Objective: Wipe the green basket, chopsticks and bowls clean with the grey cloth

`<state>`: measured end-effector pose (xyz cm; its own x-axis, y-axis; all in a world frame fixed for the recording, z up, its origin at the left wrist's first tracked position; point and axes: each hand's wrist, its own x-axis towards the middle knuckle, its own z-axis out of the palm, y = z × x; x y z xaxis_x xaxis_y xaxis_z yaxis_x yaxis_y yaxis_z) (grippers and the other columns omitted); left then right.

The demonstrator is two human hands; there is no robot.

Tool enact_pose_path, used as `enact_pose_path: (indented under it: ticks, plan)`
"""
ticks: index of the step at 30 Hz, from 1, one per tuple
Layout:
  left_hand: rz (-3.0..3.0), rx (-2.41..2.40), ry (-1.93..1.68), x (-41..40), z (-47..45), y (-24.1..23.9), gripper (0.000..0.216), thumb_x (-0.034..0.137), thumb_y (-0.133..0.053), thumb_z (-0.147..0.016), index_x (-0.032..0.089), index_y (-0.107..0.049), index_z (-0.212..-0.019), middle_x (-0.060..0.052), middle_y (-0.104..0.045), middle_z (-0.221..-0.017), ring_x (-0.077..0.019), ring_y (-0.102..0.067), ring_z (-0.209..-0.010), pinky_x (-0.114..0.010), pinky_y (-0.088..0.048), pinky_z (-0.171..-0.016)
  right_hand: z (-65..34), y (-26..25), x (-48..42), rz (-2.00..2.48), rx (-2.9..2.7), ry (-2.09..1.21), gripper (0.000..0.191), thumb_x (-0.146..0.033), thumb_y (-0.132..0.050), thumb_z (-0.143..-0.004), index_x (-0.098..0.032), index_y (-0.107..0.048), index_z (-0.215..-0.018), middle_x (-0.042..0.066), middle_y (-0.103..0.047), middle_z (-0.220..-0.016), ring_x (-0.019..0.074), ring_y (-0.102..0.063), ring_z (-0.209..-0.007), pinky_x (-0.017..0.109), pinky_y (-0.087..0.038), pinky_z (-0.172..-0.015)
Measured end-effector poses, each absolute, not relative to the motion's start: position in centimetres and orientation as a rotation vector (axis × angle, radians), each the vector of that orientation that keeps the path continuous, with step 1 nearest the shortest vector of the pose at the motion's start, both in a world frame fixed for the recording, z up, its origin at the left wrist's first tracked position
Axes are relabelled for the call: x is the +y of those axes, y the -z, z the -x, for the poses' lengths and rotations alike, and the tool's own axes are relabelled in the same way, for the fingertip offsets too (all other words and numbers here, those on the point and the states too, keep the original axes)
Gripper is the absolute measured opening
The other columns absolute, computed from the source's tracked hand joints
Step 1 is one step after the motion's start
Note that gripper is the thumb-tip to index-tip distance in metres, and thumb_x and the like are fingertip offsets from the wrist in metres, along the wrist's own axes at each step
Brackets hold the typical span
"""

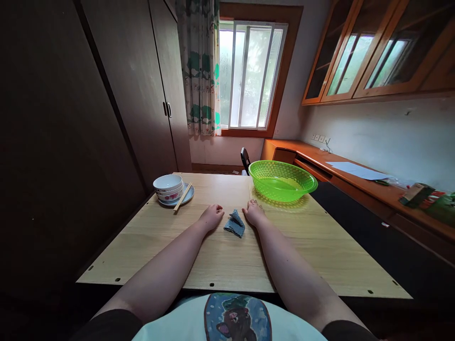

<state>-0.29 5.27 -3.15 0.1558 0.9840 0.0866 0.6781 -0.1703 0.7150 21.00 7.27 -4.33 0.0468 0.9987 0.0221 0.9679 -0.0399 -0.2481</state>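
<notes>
My left hand point(212, 217) rests on the wooden table, fingers loosely bent and apart, with nothing in it. To its right lies a crumpled grey-blue cloth point(235, 224), touched by neither hand. On the cloth's other side, my right hand point(254, 213) lies palm down with its fingers spread. A pair of light chopsticks point(250, 190) extends away just beyond its fingertips; whether they touch I cannot tell. A bright green plastic basin point(280, 184) with a perforated-looking pattern stands beyond that hand. At the left, stacked white bowls point(168, 182) sit on a plate point(191, 193), with more chopsticks point(183, 197) across its rim.
The pale table point(220, 265) has small dark slots along its near edge. A black chair point(245, 160) stands behind it. Dark wardrobes point(142, 94) line the left; an orange desk point(316, 158) with papers point(357, 170) runs along the right, under wall cabinets point(377, 52).
</notes>
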Motion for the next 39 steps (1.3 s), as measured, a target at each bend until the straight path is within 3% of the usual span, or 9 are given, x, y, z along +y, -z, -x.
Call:
enact_pose_path:
  ticks: [2,6,18,39]
  plan:
    - [-1.918,1.567,-0.761,5.25,0.28,3.12,0.026,0.025,-0.054,-0.084,0.013,-0.063,-0.106,-0.013,-0.067,-0.113,-0.0212,-0.064,-0.103,-0.028,-0.048,-0.087,-20.92,4.28,7.16,2.186,-2.011,-0.204,0.067,-0.043,-0.038,-0.094,-0.004,-0.031,-0.147,0.018,-0.025,-0.155,0.0300,-0.018,-0.144,0.043,-0.016,-0.115]
    - [-1.923,1.566,-0.758,5.28,0.33,3.18,0.027,0.026,-0.054,-0.084,0.012,-0.063,-0.106,-0.013,-0.067,-0.113,-0.0216,-0.063,-0.103,-0.029,-0.048,-0.088,-21.03,4.18,7.02,2.213,-1.993,-0.222,0.065,-0.046,-0.036,-0.094,-0.008,-0.035,-0.146,0.016,-0.031,-0.154,0.0316,-0.024,-0.142,0.048,-0.014,-0.115]
    - [-1.973,1.573,-0.739,5.38,0.48,3.38,0.028,0.028,-0.055,-0.083,0.013,-0.064,-0.105,-0.013,-0.067,-0.111,-0.0217,-0.062,-0.101,-0.029,-0.047,-0.089,-21.69,4.24,7.19,2.182,-1.986,-0.270,0.065,-0.051,-0.032,-0.094,-0.017,-0.030,-0.149,0.012,-0.029,-0.155,0.0264,-0.019,-0.144,0.050,-0.013,-0.115]
    - [-1.973,1.577,-0.742,5.42,0.47,3.68,0.027,0.028,-0.055,-0.082,0.014,-0.065,-0.104,-0.012,-0.067,-0.110,-0.0217,-0.062,-0.101,-0.029,-0.046,-0.088,-21.77,4.34,7.55,2.214,-2.004,-0.269,0.070,-0.051,-0.031,-0.093,-0.015,-0.023,-0.152,0.009,-0.018,-0.159,0.0261,-0.012,-0.146,0.052,-0.011,-0.115]
